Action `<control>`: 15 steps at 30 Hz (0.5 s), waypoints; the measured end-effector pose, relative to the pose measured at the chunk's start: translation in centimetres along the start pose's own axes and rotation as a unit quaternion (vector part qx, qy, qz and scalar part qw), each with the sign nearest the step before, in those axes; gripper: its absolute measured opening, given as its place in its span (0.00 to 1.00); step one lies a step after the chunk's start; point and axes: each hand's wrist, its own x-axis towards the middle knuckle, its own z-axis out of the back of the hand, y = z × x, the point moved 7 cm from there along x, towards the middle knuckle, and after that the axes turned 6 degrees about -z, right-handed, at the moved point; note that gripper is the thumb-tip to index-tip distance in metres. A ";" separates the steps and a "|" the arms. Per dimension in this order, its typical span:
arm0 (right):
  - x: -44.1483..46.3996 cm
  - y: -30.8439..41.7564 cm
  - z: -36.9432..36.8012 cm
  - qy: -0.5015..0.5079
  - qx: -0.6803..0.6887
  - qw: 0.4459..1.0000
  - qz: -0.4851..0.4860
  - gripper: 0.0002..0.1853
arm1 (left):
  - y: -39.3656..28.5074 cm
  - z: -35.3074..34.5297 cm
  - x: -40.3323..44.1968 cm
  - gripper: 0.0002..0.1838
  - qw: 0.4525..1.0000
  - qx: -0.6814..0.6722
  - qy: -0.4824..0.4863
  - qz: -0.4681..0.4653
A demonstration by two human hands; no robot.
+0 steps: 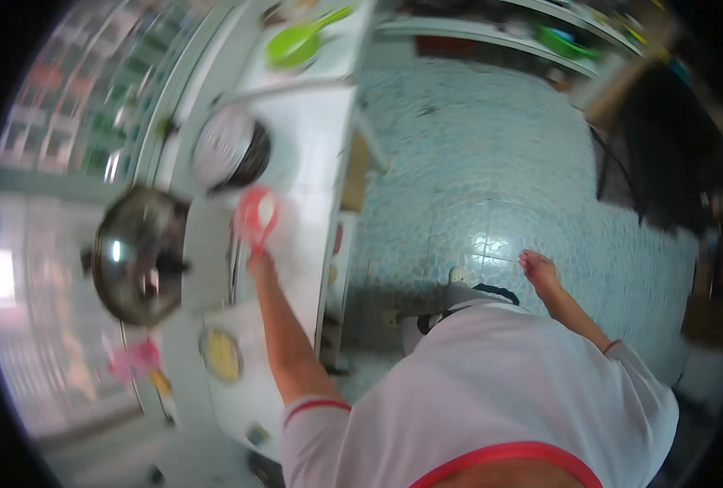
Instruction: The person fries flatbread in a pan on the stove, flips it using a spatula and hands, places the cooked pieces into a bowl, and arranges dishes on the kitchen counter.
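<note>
My left hand [259, 265] is closed on the handle of a red scoop-like utensil [257, 213] over the white counter [296, 175]. Something white shows inside its round part, blurred by motion. Just beyond it stands a round pot [251, 154] with a pale, ridged top. Left of my left hand is a large wok with a glass lid [137, 256]. A round dish with yellow food [221, 355] lies nearer to me. Off to the right, over the floor, my right hand [539, 268] hangs with loosely curled fingers and nothing visible in it.
A green strainer [294, 45] sits on the far part of the counter. Windows line the left side, with a pink item [136, 359] beside them. Shelves with a green basin [567, 43] stand at the far right. Dark cloth [654, 138] hangs on the right above the tiled floor [475, 154].
</note>
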 end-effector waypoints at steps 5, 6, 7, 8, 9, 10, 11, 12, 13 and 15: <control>0.4 3.3 5.7 -0.087 0.045 0.994 0.045 0.09 | 4.0 -2.9 -1.7 0.20 0.970 0.178 -0.071 -0.150; 0.4 5.1 6.6 -0.101 0.071 0.991 0.059 0.10 | 0.5 -7.0 -5.3 0.19 0.989 0.069 -0.054 -0.123; -0.7 6.3 6.6 -0.134 0.085 0.985 0.064 0.11 | -2.9 -10.9 -9.0 0.18 0.994 -0.034 -0.044 -0.091; -0.8 6.9 7.2 -0.152 0.101 0.981 0.068 0.13 | -5.6 -15.2 -12.8 0.18 0.995 -0.078 0.004 -0.066; -1.0 7.3 8.2 -0.169 0.126 0.976 0.063 0.12 | -6.1 -18.7 -14.2 0.17 0.990 -0.099 0.071 -0.076; -1.2 7.6 9.2 -0.185 0.149 0.970 0.055 0.13 | -6.6 -22.2 -15.7 0.16 0.980 -0.120 0.138 -0.082; -1.0 7.9 10.3 -0.194 0.161 0.965 0.073 0.12 | -5.0 -25.3 -15.2 0.14 0.960 -0.116 0.221 -0.123; -0.7 7.8 11.5 -0.205 0.173 0.959 0.089 0.12 | -5.0 -28.4 -16.4 0.14 0.957 -0.116 0.251 -0.088; -0.8 7.8 12.8 -0.216 0.189 0.952 0.109 0.13 | -5.9 -32.7 -19.0 0.13 0.950 -0.116 0.283 -0.058; -2.2 8.8 14.9 -0.268 0.229 0.924 0.150 0.13 | -8.0 -41.4 -22.3 0.12 0.922 -0.109 0.370 -0.011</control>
